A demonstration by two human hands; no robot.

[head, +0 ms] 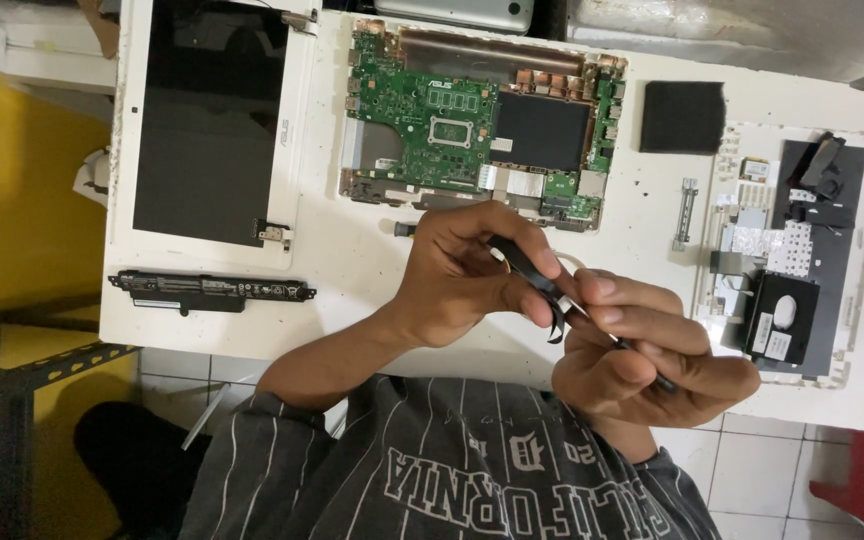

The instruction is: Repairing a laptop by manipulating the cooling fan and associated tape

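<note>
The person is working a thin black flat ribbon cable (537, 285) between both hands, low in the middle of the frame, just below the green laptop motherboard (477, 125) lying on the white table (352, 250). To my eye, this kind of strip wants gentle handling: pinching it flat near the end, avoiding any sharp crease, and keeping the loop loose so the thin conductors are not strained.

The left hand (452, 275) is curling closed, thumb and forefinger pressing together on the upper stretch of the cable. The right hand (642, 350) is also closing into a loose fist, fingertips pinching the lower end where the strip is looping back; something dark is poking out by its knuckles, though I cannot tell if it is a tool or more cable.

Around them: a white-framed laptop screen panel (212, 120) at upper left, a long black battery bar (212, 290) beneath it, a black foam square (682, 115) at upper right, and a white laptop base shell (792, 250) at the right edge.
</note>
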